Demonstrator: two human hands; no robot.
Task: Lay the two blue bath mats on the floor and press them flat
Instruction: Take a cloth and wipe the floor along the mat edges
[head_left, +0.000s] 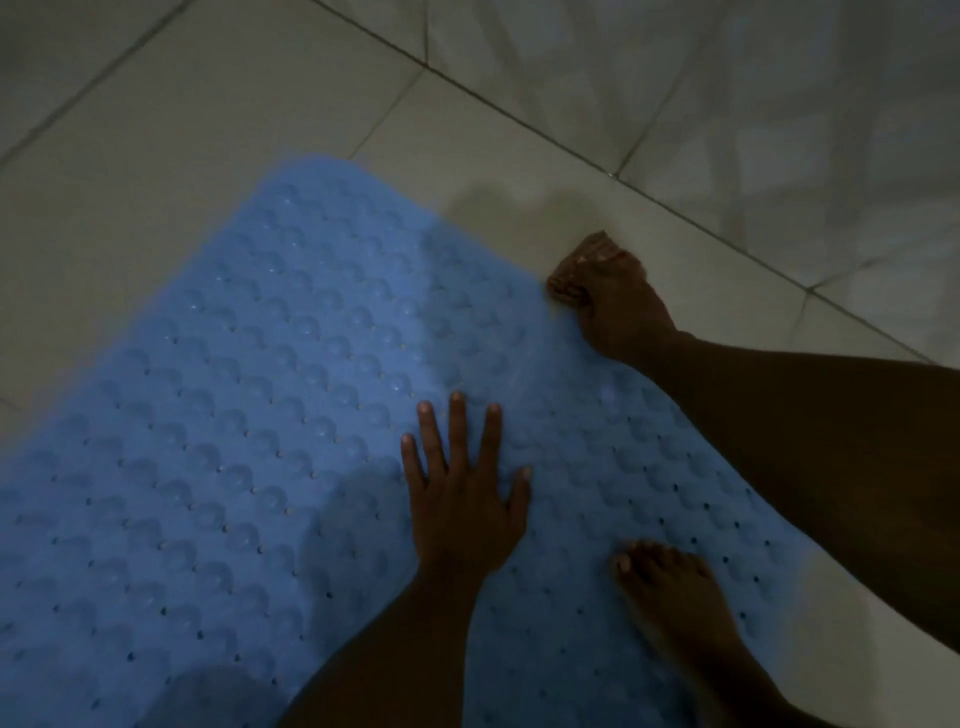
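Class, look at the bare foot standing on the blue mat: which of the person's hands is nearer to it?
Left. The left hand lies flat on the mat just beside the foot; the right hand is farther off, curled at the mat's far edge.

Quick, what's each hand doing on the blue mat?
Left hand: open, fingers spread, palm flat on the blue bath mat.
Right hand: closed in a fist at the mat's far edge; whether it grips the edge cannot be told.

Bumpy, perforated rubbery mat (260, 389); glossy tiled floor (156, 130).
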